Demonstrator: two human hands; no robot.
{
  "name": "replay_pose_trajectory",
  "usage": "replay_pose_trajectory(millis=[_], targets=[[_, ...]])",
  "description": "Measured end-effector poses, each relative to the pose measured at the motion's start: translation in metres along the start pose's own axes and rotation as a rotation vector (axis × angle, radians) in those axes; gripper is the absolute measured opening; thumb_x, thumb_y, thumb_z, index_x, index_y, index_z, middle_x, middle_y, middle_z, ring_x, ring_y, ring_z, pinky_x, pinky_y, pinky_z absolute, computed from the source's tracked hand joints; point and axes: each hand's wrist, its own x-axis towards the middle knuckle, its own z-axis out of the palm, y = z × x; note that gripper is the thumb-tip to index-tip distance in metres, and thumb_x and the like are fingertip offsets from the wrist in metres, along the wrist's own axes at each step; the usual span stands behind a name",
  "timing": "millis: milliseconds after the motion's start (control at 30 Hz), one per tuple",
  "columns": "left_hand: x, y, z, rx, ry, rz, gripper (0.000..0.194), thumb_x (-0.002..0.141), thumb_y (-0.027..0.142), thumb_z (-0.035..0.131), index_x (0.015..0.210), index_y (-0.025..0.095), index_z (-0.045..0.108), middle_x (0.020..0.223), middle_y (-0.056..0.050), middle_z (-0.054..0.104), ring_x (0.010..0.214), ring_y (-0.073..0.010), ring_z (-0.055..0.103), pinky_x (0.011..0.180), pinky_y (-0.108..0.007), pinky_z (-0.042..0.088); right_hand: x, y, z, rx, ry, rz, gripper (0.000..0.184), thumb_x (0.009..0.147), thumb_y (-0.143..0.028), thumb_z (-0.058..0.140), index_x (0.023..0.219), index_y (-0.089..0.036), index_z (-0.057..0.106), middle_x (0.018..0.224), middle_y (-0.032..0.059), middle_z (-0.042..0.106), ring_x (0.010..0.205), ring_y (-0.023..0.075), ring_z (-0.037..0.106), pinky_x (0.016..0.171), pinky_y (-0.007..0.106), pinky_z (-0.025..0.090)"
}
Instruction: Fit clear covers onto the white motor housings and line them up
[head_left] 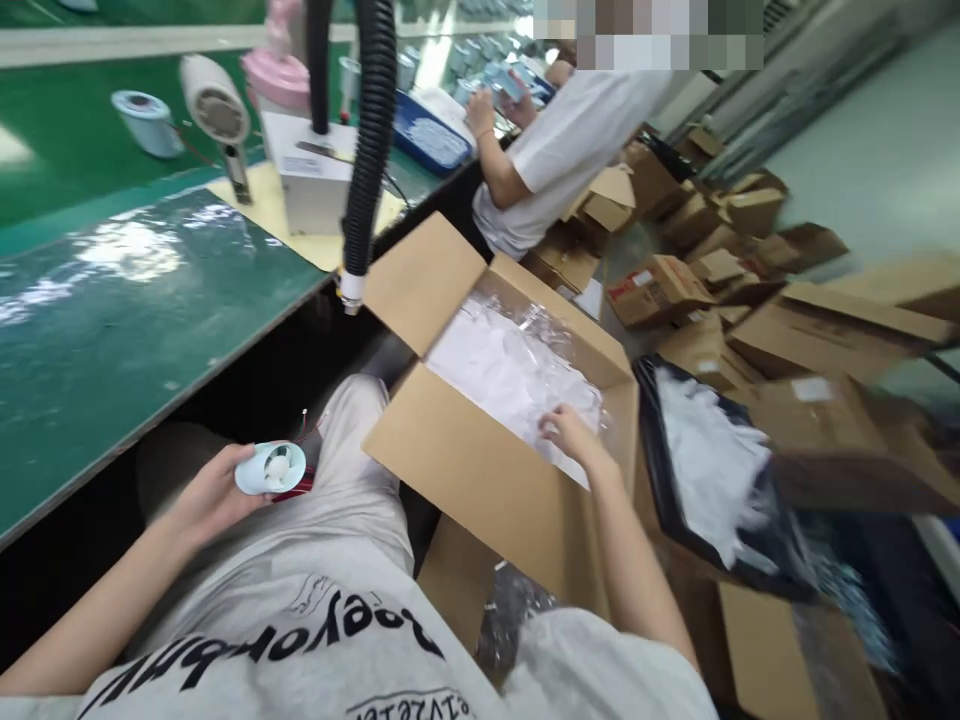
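My left hand (223, 490) is closed around a small light-blue fan housing (250, 474), a short open tube with a white fan inside its end. Thin wires with a small connector trail from it, and red and black wires show beneath. Over an open cardboard box (480, 440), my right hand (568, 432) reaches down with its fingers loosely curved and apart, nothing visible between them. Below those fingers lie white pieces (487, 365) and clear plastic bags (544, 325) inside the box; whether the fingertips touch them is hard to tell.
Left is a green worktable (135, 330) with a hair dryer (214, 100), another blue housing (146, 122) and a white box-shaped device (319, 180). A black flexible hose (370, 140) hangs ahead. A co-worker (577, 130) sits beyond. Cartons (660, 290) and a black bag of white pieces (705, 460) crowd the right.
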Motion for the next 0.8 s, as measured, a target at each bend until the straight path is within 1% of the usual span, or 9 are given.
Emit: replay_pose_trajectory(millis=[100,167,233,333,400,500,633,700,800], targets=[[-0.010,0.006,-0.003,-0.136,0.002,0.096,0.019,0.089,0.019,0.055,0.088,0.009,0.070,0.080,-0.011,0.077,0.070,-0.0189,0.073,0.065,-0.026,0.062,0.008,-0.004,-0.019,0.007,0.015,-0.124,0.023,0.071,-0.024,0.071,0.053,-0.022,0.058,0.090,0.0112,0.061,0.094,0.0308,0.063,0.096,0.052,0.051],[-0.013,0.009,-0.006,-0.112,-0.085,0.152,0.023,0.093,0.027,0.054,0.083,0.010,0.068,0.075,-0.010,0.075,0.065,-0.0171,0.070,0.060,-0.023,0.058,0.014,-0.012,-0.025,0.045,0.075,-0.217,0.027,0.075,-0.039,0.069,0.056,-0.023,0.058,0.105,0.0162,0.064,0.107,0.0388,0.063,0.099,0.061,0.049],[-0.012,0.010,-0.011,-0.034,-0.159,0.173,0.032,0.094,0.037,0.054,0.080,0.011,0.066,0.070,-0.011,0.072,0.056,-0.0162,0.066,0.051,-0.022,0.051,0.015,-0.037,-0.018,0.232,0.157,-0.411,0.028,0.080,-0.050,0.067,0.068,-0.024,0.063,0.117,0.0163,0.067,0.114,0.0403,0.065,0.095,0.060,0.053],[-0.006,0.008,-0.017,0.073,-0.193,0.168,0.041,0.092,0.048,0.055,0.079,0.011,0.064,0.064,-0.012,0.068,0.047,-0.0163,0.059,0.039,-0.020,0.039,-0.007,-0.113,0.014,0.446,0.038,-0.755,0.026,0.095,-0.044,0.056,0.110,-0.026,0.068,0.123,0.0141,0.070,0.121,0.0354,0.066,0.088,0.051,0.060],[-0.004,0.005,-0.019,0.151,-0.196,0.181,0.041,0.088,0.051,0.058,0.082,0.011,0.065,0.061,-0.008,0.064,0.044,-0.0154,0.055,0.036,-0.020,0.032,-0.036,-0.178,0.043,0.337,-0.088,-1.066,0.037,0.098,-0.037,0.055,0.134,-0.029,0.062,0.133,0.0141,0.065,0.117,0.0317,0.067,0.086,0.047,0.062],[-0.009,0.006,-0.021,0.303,-0.207,0.252,0.036,0.081,0.048,0.067,0.089,0.013,0.067,0.063,-0.002,0.061,0.044,-0.0121,0.049,0.037,-0.020,0.032,-0.075,-0.263,0.081,0.149,0.045,-1.405,0.043,0.094,-0.030,0.061,0.138,-0.031,0.063,0.131,0.0140,0.066,0.108,0.0331,0.066,0.082,0.048,0.062],[-0.034,0.015,-0.024,0.541,-0.196,0.446,0.023,0.071,0.030,0.080,0.088,0.016,0.072,0.084,0.000,0.068,0.072,-0.0121,0.058,0.061,-0.020,0.045,-0.092,-0.317,0.102,-0.009,0.150,-1.363,0.033,0.089,-0.011,0.063,0.116,-0.025,0.075,0.130,0.0160,0.067,0.109,0.0345,0.063,0.079,0.046,0.061],[-0.047,0.016,-0.027,0.792,-0.132,0.665,0.023,0.075,0.029,0.079,0.094,0.018,0.073,0.095,-0.001,0.068,0.088,-0.0148,0.060,0.078,-0.023,0.047,-0.090,-0.324,0.102,0.001,0.058,-1.360,0.024,0.086,-0.006,0.065,0.100,-0.023,0.076,0.131,0.0148,0.067,0.114,0.0332,0.063,0.081,0.042,0.062],[-0.059,0.012,-0.033,1.107,0.019,0.960,0.031,0.081,0.035,0.078,0.105,0.018,0.071,0.102,-0.004,0.068,0.094,-0.0189,0.062,0.085,-0.030,0.046,-0.085,-0.326,0.099,0.183,-0.166,-1.350,0.006,0.087,-0.017,0.073,0.084,-0.022,0.072,0.129,0.0138,0.067,0.112,0.0313,0.066,0.081,0.041,0.062]])
